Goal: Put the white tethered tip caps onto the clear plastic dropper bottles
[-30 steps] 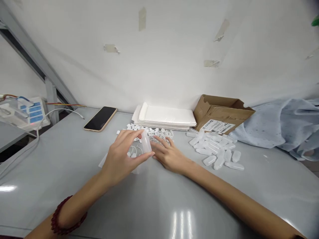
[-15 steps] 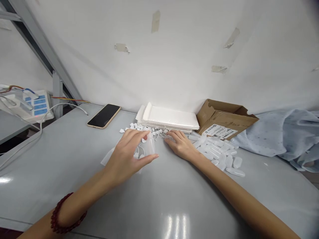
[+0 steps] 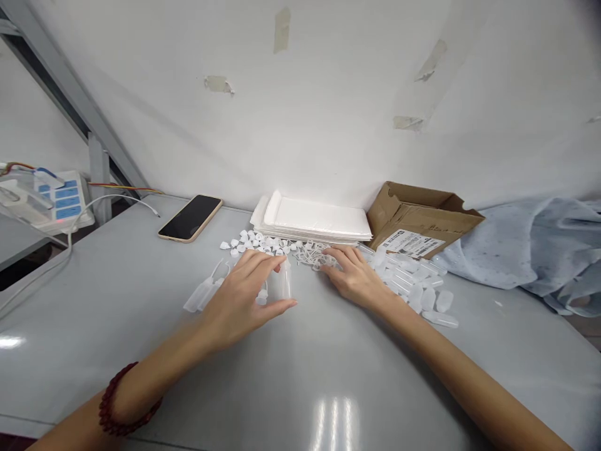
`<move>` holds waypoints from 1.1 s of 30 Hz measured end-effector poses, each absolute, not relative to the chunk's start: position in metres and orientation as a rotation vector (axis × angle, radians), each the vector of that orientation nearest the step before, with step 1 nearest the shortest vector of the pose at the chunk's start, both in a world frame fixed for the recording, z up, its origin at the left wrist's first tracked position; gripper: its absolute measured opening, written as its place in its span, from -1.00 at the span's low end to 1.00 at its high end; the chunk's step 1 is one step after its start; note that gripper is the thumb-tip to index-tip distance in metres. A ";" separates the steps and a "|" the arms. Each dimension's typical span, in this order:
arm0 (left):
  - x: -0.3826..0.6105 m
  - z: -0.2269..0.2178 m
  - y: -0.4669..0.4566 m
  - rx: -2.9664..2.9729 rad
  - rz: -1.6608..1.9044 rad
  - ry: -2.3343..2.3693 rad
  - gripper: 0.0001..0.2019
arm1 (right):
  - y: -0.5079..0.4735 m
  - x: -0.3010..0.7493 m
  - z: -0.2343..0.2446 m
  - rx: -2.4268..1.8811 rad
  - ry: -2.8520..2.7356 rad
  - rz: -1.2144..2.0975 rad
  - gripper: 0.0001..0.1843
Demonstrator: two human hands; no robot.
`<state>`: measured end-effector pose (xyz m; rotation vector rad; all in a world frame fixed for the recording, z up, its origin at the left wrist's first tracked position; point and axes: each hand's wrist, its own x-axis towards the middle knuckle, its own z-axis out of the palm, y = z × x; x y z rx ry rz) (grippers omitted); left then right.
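My left hand (image 3: pixel 244 294) grips a small translucent plastic bottle (image 3: pixel 282 280) between thumb and fingers, upright just over the table. Behind that hand lie several similar bottles with loop straps (image 3: pixel 203 294), partly hidden by it. My right hand (image 3: pixel 352 275) rests at a pile of thin clear plastic loop straps (image 3: pixel 310 255), thumb and fingertips apart and touching its right side. What may lie under those fingertips is hidden. Small white caps (image 3: pixel 246 241) are strewn to the left of the straps. A heap of loose translucent bottles (image 3: pixel 417 285) lies right of my right hand.
A stack of white padded envelopes (image 3: pixel 319 216) lies against the wall. Beside it stands an open cardboard box (image 3: pixel 422 219), with pale blue cloth (image 3: pixel 526 250) at the right. A phone (image 3: pixel 190 218), a white cable (image 3: pixel 70 241) and a power strip (image 3: pixel 66 200) are at the left.
My right hand has shifted slightly right and toward me, showing more of the strap pile. My left hand still has the bottle, now a little lower. The camera view has shifted slightly.
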<state>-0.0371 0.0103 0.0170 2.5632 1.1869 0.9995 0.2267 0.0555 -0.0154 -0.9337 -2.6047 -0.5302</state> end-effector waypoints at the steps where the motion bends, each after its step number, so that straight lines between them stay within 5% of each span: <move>1: -0.037 0.016 0.010 2.560 0.994 1.189 -0.54 | 0.056 0.228 -0.016 -0.943 -2.604 -0.549 -0.74; 14: -0.037 0.013 0.011 2.572 0.751 1.090 -0.55 | 0.031 0.220 -0.005 -1.113 -2.523 -0.345 -0.67; 18: -0.037 0.012 0.011 2.595 0.734 1.044 -0.56 | 0.013 0.202 0.006 -1.050 -2.351 0.124 -0.74; 26: -0.036 0.010 0.011 2.605 0.802 1.041 -0.47 | -0.002 0.158 0.014 -1.047 -1.243 1.665 -0.68; 33: -0.036 0.012 0.010 2.671 0.785 1.067 -0.50 | -0.002 0.152 0.013 -0.980 -1.018 1.807 -0.74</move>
